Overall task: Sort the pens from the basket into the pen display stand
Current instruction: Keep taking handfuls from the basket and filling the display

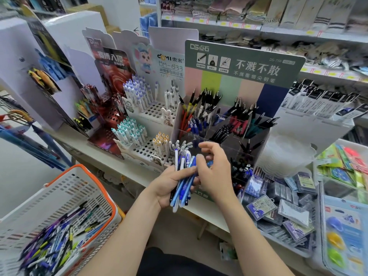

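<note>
Pens [183,182] are clamped in the left hand [169,186], fanned, likely so one may be picked; the right hand [215,172] is curled against them, its grip not discernible; the stand [229,82] lies just beyond, the basket [65,192] lower left.

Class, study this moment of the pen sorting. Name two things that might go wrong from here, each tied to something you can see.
1. The left hand holds a thick, fanned bundle of pens; while the right hand reaches into it, some may slip from the grip and fall.
2. The pen display stand has several compartments holding similar blue and dark pens, so one could easily land in the wrong one.
</note>
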`<state>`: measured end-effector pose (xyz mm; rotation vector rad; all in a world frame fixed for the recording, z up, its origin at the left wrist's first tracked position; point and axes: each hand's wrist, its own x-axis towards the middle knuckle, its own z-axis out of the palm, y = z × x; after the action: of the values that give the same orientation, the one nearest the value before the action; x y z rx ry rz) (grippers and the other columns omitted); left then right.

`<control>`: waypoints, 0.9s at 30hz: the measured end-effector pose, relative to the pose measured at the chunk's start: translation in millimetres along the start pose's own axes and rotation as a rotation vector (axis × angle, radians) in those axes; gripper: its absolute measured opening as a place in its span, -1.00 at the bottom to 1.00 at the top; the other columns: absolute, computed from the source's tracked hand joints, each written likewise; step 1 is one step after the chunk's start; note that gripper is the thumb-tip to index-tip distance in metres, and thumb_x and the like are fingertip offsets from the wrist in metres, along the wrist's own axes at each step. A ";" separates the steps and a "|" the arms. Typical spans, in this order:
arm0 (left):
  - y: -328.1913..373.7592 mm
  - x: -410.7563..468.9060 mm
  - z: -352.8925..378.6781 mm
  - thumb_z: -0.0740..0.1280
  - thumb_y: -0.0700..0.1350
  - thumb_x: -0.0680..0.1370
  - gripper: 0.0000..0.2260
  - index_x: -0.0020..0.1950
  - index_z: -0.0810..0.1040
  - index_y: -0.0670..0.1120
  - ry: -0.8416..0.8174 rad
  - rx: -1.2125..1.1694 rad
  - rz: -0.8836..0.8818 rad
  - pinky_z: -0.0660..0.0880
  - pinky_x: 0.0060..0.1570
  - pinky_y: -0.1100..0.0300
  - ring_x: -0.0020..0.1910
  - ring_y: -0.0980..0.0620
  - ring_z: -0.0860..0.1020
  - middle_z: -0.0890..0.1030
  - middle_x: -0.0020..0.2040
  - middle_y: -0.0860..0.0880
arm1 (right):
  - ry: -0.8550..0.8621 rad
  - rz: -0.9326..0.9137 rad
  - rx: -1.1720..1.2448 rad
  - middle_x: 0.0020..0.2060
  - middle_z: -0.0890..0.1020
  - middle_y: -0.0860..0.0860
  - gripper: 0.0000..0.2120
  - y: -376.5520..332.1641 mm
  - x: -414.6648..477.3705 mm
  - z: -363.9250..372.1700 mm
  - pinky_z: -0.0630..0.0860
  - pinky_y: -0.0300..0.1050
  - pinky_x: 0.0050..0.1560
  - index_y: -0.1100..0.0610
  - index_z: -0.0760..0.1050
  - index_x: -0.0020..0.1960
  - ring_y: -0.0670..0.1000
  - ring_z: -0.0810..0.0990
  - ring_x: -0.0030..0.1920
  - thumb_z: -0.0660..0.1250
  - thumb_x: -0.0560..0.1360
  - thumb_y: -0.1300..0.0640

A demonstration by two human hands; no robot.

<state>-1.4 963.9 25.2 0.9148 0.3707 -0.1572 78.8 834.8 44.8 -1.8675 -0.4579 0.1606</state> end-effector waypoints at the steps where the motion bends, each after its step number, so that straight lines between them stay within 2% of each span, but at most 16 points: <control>1: 0.2 -1.5 0.0 0.43 -0.16 0.64 -0.85 0.17 0.67 -0.19 -0.045 0.008 -0.019 0.63 -0.28 0.20 -0.23 0.01 0.65 0.64 -0.11 -0.16 | -0.083 0.084 0.016 0.15 0.56 -0.14 -0.75 -1.8 6.7 -2.1 0.58 0.00 0.11 -0.22 0.55 0.18 -0.08 0.56 0.13 0.31 0.63 0.12; 2: 0.7 -2.6 0.3 0.43 -0.16 0.64 -0.88 0.14 0.69 -0.16 -0.082 0.019 -0.041 0.63 -0.30 0.21 -0.23 0.03 0.64 0.64 -0.08 -0.14 | -0.173 0.156 0.057 0.18 0.58 -0.09 -0.75 -4.9 11.7 -5.2 0.60 -0.02 0.05 -0.20 0.57 0.21 -0.10 0.59 0.08 0.28 0.65 0.11; 3: 1.2 -3.6 0.0 0.43 -0.17 0.64 -0.89 0.13 0.70 -0.14 -0.118 0.031 -0.062 0.62 -0.31 0.22 -0.24 0.05 0.64 0.64 -0.05 -0.13 | -0.259 0.216 0.106 0.15 0.62 -0.04 -0.75 -8.4 14.0 -9.0 0.61 -0.08 -0.11 -0.14 0.61 0.23 -0.13 0.62 -0.07 0.26 0.68 0.12; 5: 2.7 -5.0 0.0 0.39 -0.18 0.67 -0.88 0.14 0.70 -0.12 -0.191 0.053 -0.096 0.60 -0.32 0.25 -0.25 0.08 0.64 0.64 0.00 -0.13 | -0.391 0.267 0.172 -0.07 0.69 0.03 -0.78 -14.0 13.8 -16.1 0.47 -0.16 -0.43 0.04 0.67 0.19 -0.09 0.53 -0.40 0.25 0.72 0.15; 6: 4.0 -6.6 0.8 0.38 -0.18 0.68 -0.88 0.16 0.69 -0.12 -0.215 0.062 -0.107 0.60 -0.33 0.27 -0.25 0.09 0.63 0.64 0.02 -0.14 | -0.424 0.264 0.195 -0.17 0.70 0.06 -0.79 -13.5 13.4 -19.0 0.43 -0.15 -0.47 0.10 0.69 0.16 -0.02 0.49 -0.43 0.26 0.72 0.16; 8: 4.3 -8.2 -0.3 0.40 -0.18 0.67 -0.86 0.21 0.67 -0.14 -0.232 0.076 -0.120 0.59 -0.34 0.28 -0.27 0.10 0.64 0.65 0.04 -0.15 | -0.441 0.263 0.257 -0.22 0.73 0.08 -0.80 -9.6 12.6 -23.6 0.47 -0.10 -0.38 0.17 0.71 0.11 0.08 0.52 -0.36 0.31 0.72 0.16; 10: 3.4 -9.9 -1.7 0.43 -0.18 0.64 -0.84 0.22 0.66 -0.15 -0.220 0.092 -0.130 0.61 -0.34 0.27 -0.29 0.10 0.64 0.66 0.04 -0.16 | -0.415 0.261 0.268 -0.18 0.76 0.11 -0.81 -5.6 12.2 -24.4 0.55 -0.11 -0.25 0.18 0.73 0.07 0.02 0.61 -0.28 0.35 0.70 0.16; 13: 2.0 -12.0 -2.9 0.44 -0.17 0.63 -0.82 0.23 0.63 -0.16 -0.205 0.119 -0.145 0.62 -0.33 0.25 -0.29 0.09 0.65 0.67 0.03 -0.16 | -0.267 0.319 0.266 -0.20 0.75 0.07 -0.82 0.7 15.6 -19.3 0.56 -0.13 -0.18 0.13 0.73 0.05 -0.03 0.65 -0.24 0.36 0.68 0.13; 16: 0.8 -13.8 -2.8 0.41 -0.18 0.64 -0.82 0.23 0.58 -0.17 -0.227 0.153 -0.172 0.60 -0.35 0.27 -0.31 0.09 0.63 0.65 -0.01 -0.13 | -0.089 0.325 0.343 -0.16 0.72 0.03 -0.80 3.0 20.0 -14.9 0.54 -0.16 -0.16 0.10 0.66 0.12 -0.05 0.63 -0.18 0.27 0.72 0.09; 19: -3.9 -11.5 -6.3 0.39 -0.20 0.65 -0.80 0.25 0.52 -0.19 -0.239 0.144 -0.184 0.57 -0.39 0.27 -0.34 0.10 0.61 0.61 -0.06 -0.10 | 0.142 0.219 0.394 -0.11 0.75 0.05 -0.80 -0.3 21.6 -19.2 0.56 -0.08 -0.10 0.08 0.56 0.18 -0.04 0.66 -0.16 0.17 0.77 0.08; 22: -9.7 -4.1 -9.6 0.44 -0.11 0.64 -0.71 0.31 0.57 -0.20 -0.137 0.094 -0.146 0.51 -0.41 0.29 -0.37 0.13 0.55 0.58 -0.11 -0.04 | 0.330 -0.034 0.373 -0.11 0.74 0.05 -0.82 -5.2 17.2 -29.4 0.60 0.00 0.00 0.10 0.48 0.23 0.03 0.69 -0.09 0.12 0.79 0.10; 23: -10.4 -2.1 -8.8 0.47 -0.06 0.62 -0.69 0.29 0.59 -0.19 -0.083 0.061 -0.118 0.48 -0.43 0.30 -0.39 0.15 0.53 0.58 -0.13 -0.02 | 0.352 -0.126 0.328 -0.11 0.74 0.02 -0.84 -7.1 13.7 -32.1 0.58 -0.02 -0.03 0.11 0.46 0.24 0.05 0.67 -0.12 0.12 0.79 0.12; 25: -11.5 3.3 -7.6 0.50 0.01 0.59 -0.69 0.20 0.63 -0.18 0.030 -0.028 -0.063 0.46 -0.47 0.30 -0.44 0.18 0.48 0.57 -0.17 0.00 | 0.336 -0.275 0.218 -0.06 0.75 -0.04 -0.87 -10.5 3.3 -33.2 0.43 -0.15 -0.30 0.15 0.45 0.25 -0.02 0.55 -0.35 0.14 0.78 0.18; 27: -10.0 6.8 -6.6 0.48 0.08 0.55 -0.65 0.16 0.65 -0.16 0.107 -0.086 -0.018 0.46 -0.47 0.29 -0.44 0.18 0.46 0.56 -0.19 0.02 | 0.225 -0.373 0.137 0.01 0.74 -0.04 -0.88 -13.2 -9.2 -28.9 0.30 -0.30 -0.41 0.18 0.46 0.26 -0.11 0.43 -0.48 0.19 0.76 0.22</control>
<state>0.4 963.3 11.5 0.8370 0.4812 -0.1081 76.9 809.4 65.9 -1.6119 -0.6125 -0.2605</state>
